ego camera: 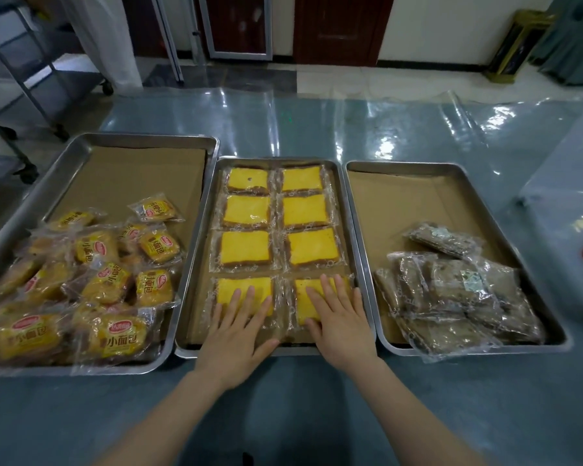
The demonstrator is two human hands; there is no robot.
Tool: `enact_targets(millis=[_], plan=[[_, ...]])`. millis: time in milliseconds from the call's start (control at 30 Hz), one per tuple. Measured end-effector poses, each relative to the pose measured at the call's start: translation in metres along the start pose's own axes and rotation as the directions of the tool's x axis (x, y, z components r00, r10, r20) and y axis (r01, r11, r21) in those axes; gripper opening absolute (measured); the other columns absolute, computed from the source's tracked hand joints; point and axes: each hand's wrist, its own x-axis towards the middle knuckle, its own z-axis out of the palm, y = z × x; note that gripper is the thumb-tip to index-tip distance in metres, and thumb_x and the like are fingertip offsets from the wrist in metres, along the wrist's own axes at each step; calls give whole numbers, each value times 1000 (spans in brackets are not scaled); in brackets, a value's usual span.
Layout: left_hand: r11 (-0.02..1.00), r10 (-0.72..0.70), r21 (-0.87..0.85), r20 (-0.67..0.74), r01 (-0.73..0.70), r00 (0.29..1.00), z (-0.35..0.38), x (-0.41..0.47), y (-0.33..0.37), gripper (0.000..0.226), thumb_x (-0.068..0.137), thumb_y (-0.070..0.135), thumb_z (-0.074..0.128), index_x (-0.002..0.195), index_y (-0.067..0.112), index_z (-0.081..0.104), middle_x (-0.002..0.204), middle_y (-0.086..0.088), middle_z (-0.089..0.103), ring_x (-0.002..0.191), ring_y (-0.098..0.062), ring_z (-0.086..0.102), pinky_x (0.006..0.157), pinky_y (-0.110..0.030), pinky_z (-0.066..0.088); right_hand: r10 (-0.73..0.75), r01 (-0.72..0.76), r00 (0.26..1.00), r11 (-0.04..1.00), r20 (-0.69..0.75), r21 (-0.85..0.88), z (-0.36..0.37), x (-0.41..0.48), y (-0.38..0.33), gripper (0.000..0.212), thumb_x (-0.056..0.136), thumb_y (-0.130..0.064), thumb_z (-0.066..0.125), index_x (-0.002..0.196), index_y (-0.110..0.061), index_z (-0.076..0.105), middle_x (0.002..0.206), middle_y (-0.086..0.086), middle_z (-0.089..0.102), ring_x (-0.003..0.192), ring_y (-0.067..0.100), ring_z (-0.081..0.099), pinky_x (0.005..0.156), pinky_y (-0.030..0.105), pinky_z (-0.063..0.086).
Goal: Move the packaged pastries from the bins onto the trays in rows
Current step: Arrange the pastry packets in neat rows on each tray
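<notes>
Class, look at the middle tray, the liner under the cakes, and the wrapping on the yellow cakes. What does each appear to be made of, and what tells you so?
Middle tray: probably stainless steel or aluminium, with a dull silvery sheen and a rolled rim.
Liner: seemingly brown paper or thin card, matte and flat.
Wrapping on the yellow cakes: clear plastic film, glossy, with crinkled sealed edges and the cake visible through it.

Both your arms bare up to the frame edge, no sleeves showing, left hand [234,334] and right hand [342,326] bare too, short plain nails, slim fingers, smooth forearms, that's pretty much all of you in shot
</notes>
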Motion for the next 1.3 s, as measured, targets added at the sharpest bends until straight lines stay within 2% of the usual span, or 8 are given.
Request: enact_targets(millis=[200, 433, 600, 800, 900, 967, 1200, 1300], plan=[[998, 18, -58, -12, -18, 1000, 2, -1, -3, 77, 79, 73, -2, 142, 33, -20, 152, 4, -22, 139, -15, -25, 113, -36, -12, 80, -74, 996, 982, -28, 176, -2, -12, 1, 55, 100, -36, 39, 150, -24, 22, 159, -4, -1, 139, 11, -23, 113, 29, -11], [969, -52, -244, -113, 23, 992, -5, -4, 8, 74, 82, 65, 5, 143, 26, -13, 153, 10, -12, 137, -4, -21, 110, -24, -11, 184, -44, 967, 801, -177, 597, -25, -32, 25, 39, 94, -16, 54, 132, -23, 52, 148, -16, 30, 142, -1, 10, 111, 31, 30], [927, -86, -374, -187, 10, 979, -21, 25, 65, 67, 93, 51, 26, 148, 24, -1, 154, 12, -2, 138, 1, -15, 111, -20, -3, 252, -46, 922, 826, -295, 561, -66, -33, 108, 27, 91, -10, 58, 115, -19, 65, 135, -5, 51, 135, 14, 37, 110, 35, 32], [884, -164, -465, -218, 45, 962, -29, 75, 174, 60, 97, 38, 40, 150, 27, 13, 152, 18, 3, 137, 6, -5, 107, -15, 4, 244, -83, 930, 867, -275, 491, -97, -18, 239, 30, 88, -12, 60, 115, -24, 63, 132, -11, 49, 128, 11, 38, 108, 32, 29], [860, -154, -509, -191, 37, 969, -32, 95, 219, 54, 95, 39, 46, 145, 32, 27, 151, 15, 23, 135, -1, 24, 104, -19, 26, 295, -182, 941, 855, -166, 485, -99, -4, 290, 38, 91, -15, 58, 128, -24, 56, 142, -5, 44, 133, 15, 34, 113, 39, 28], [838, -190, -538, -129, 92, 973, -32, 105, 243, 50, 93, 38, 50, 141, 35, 35, 138, 8, 48, 114, -6, 52, 90, -23, 42, 269, -189, 959, 846, -94, 499, -97, 2, 310, 48, 91, -5, 54, 134, -25, 51, 148, -4, 38, 137, 16, 30, 114, 36, 25], [580, -492, -723, 58, 377, 868, -31, 148, 272, 54, 87, 36, 62, 135, 21, 43, 124, -10, 59, 108, -25, 58, 80, -29, 46, 54, -28, 997, 895, -47, 446, -90, 38, 339, 63, 89, -2, 54, 139, -39, 44, 153, -11, 25, 144, 18, 11, 116, 36, 13], [473, -534, -787, 101, 396, 839, -28, 155, 273, 54, 83, 22, 70, 131, 18, 45, 115, -16, 61, 105, -29, 59, 65, -16, 43, 7, 40, 996, 852, -88, 522, -86, 53, 341, 38, 92, -13, 56, 125, -32, 58, 135, -11, 51, 132, 15, 39, 107, 36, 36]])
